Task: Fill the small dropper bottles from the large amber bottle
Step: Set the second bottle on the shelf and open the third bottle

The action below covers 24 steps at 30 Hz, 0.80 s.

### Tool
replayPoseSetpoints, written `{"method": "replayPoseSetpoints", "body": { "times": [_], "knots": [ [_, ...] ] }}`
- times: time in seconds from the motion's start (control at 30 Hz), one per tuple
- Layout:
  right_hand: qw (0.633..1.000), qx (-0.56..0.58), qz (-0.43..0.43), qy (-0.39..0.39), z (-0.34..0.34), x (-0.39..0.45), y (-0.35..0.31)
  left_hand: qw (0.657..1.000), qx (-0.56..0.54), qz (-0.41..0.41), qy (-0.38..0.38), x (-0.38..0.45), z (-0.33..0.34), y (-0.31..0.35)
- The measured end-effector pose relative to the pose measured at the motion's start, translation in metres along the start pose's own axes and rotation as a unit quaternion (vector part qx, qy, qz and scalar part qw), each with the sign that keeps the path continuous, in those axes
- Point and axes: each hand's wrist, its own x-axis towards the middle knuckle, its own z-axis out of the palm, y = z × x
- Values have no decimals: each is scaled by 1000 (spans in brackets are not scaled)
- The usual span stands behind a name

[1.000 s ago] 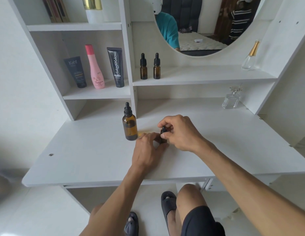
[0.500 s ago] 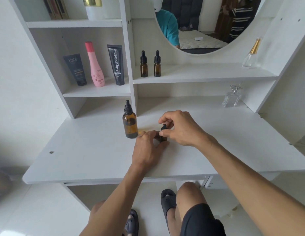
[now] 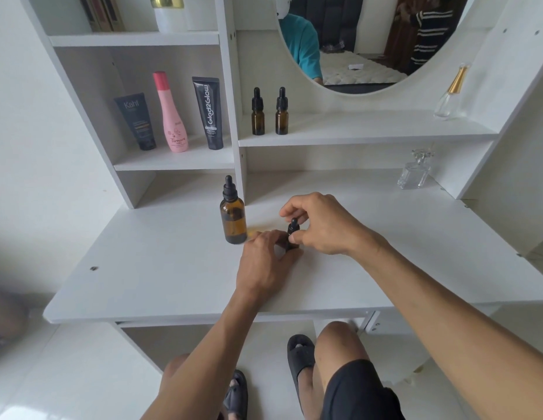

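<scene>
We have one small dropper bottle (image 3: 291, 237) upright on the white desk (image 3: 161, 268), just right of the large amber bottle (image 3: 233, 219), which stands capped and untouched. Our left hand (image 3: 265, 262) is wrapped around the small bottle's body, steadying it, while our right hand (image 3: 322, 225) pinches its black dropper cap (image 3: 293, 224) — we judge we are working the cap. Two more small bottles (image 3: 269, 112) wait on the shelf (image 3: 370, 137) under the mirror. The risk from here: a light, narrow bottle could tip if the left hand's grip loosens during the twist — and knock the amber bottle close beside it.
</scene>
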Motion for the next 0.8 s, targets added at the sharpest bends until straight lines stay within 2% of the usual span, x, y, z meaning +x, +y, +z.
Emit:
{"method": "replayPoseSetpoints", "body": {
  "times": [0.27, 0.47, 0.6, 0.8],
  "knots": [
    [999, -45, -8, 9, 1, 3, -1, 1000, 6, -6, 3, 0, 0, 2],
    [995, -9, -33, 96, -24, 6, -9, 1000, -2, -13, -2, 1, 1, 0],
    [981, 40, 6, 191, -35, 8, 7, 1000, 3, -12, 3, 0, 0, 1],
    [975, 34, 72, 205, 1, 7, 52, 1000, 17, -10, 9, 0, 0, 4]
  ]
}}
